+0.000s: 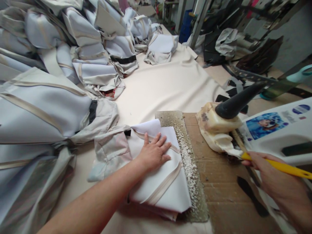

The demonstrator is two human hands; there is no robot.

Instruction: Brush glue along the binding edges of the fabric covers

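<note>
My left hand (155,153) lies flat with fingers spread on a white sewn fabric piece (163,188) that has beige tape strips across it. The edge of this piece rests on a slab (188,162) crusted with white residue. On the right, my right hand (275,185) is closed round the yellow handle of a brush (289,168). The brush's head, coated white, is at the opening of a stained cream plastic container (216,130), and its bristles are hard to make out. A black cone (240,100) stands tilted on that container.
Many white and grey sewn pieces (44,107) are heaped on the left and at the back. Pale cloth (165,84) covers the table. Brown cardboard (219,182) lies under the container. Beside it is a large white jug (287,130) with a blue picture label. A dark flat tool (252,196) lies nearby.
</note>
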